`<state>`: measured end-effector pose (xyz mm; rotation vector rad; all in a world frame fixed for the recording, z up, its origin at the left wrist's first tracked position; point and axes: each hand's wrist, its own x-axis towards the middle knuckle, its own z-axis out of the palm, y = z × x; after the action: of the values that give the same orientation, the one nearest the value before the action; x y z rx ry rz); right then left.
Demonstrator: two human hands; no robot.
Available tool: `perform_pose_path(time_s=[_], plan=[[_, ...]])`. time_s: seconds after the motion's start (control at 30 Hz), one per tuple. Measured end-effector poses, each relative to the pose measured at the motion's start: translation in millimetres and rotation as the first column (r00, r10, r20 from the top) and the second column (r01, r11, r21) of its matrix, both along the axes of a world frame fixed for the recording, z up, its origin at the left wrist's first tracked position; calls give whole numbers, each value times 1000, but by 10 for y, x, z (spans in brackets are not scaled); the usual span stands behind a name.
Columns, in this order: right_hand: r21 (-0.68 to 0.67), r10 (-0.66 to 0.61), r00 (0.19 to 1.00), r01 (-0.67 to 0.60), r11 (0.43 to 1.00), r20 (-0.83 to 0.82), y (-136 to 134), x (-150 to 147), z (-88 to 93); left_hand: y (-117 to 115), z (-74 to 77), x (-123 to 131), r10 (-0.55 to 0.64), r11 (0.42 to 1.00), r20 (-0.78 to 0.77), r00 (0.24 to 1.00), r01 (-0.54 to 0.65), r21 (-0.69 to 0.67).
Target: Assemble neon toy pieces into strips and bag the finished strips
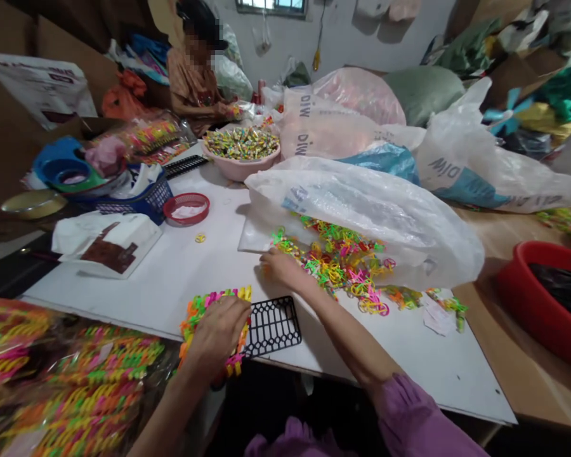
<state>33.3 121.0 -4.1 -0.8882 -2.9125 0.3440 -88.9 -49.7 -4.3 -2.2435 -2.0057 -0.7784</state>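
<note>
Near the table's front edge lies a black plastic rack (275, 325) with an open grid. Its left part is covered by close rows of yellow, green, pink and orange plastic pieces (197, 309). My left hand (223, 322) is closed over these rows, gripping the rack from above. Farther forward, my right hand (283, 268) is at the left edge of a heap of small colourful plastic pieces (333, 270). Its fingers are bent together, and what they hold is too small to make out. The heap spills from a large clear plastic bag (385, 216).
A red basket (186, 208), a blue basket (145, 197) and a white paper packet (117, 244) stand left. A pink basin (240, 166) of small pieces is at the back, near another person (197, 82). Packed bags (99, 381) lie front left; a red tub (542, 304) sits right.
</note>
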Motion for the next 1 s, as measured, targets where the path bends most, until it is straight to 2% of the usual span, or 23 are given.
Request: perform_pose_path(time_s=[0.1,0.23,0.33,0.43,0.5,0.63,0.77,0.9,1.0], plan=[[-54,-124,985,119,991,-117,118,368,-45,-15,-27,-14,-2,1000,21,1000,3,-20],[-14,-162,975,162,987,-152,75,655,-63,-3,-49,-45,-6,999,25,1000,7,-49],[96,-168,985,170,981,-35,-43,607,-2,7,-47,-73,-2,999,29,1000,4,-44],[155,-120,991,109,982,64,-31,495,105,6,-46,-103,27,999,37,999,-26,-38],[191,-146,987,131,973,68,111,420,169,7,-53,-115,33,998,44,998,-31,-45],[234,-288,948,252,939,133,574,255,226,28,-66,-122,33,998,45,998,-30,-49],[210,-281,944,244,947,172,830,195,220,78,-45,-150,32,999,48,998,-30,-35],[261,-350,930,312,914,113,729,323,172,162,-2,-204,45,997,59,997,-42,-65],[242,-434,898,405,881,75,593,424,116,214,17,-238,72,995,56,996,-68,-69]])
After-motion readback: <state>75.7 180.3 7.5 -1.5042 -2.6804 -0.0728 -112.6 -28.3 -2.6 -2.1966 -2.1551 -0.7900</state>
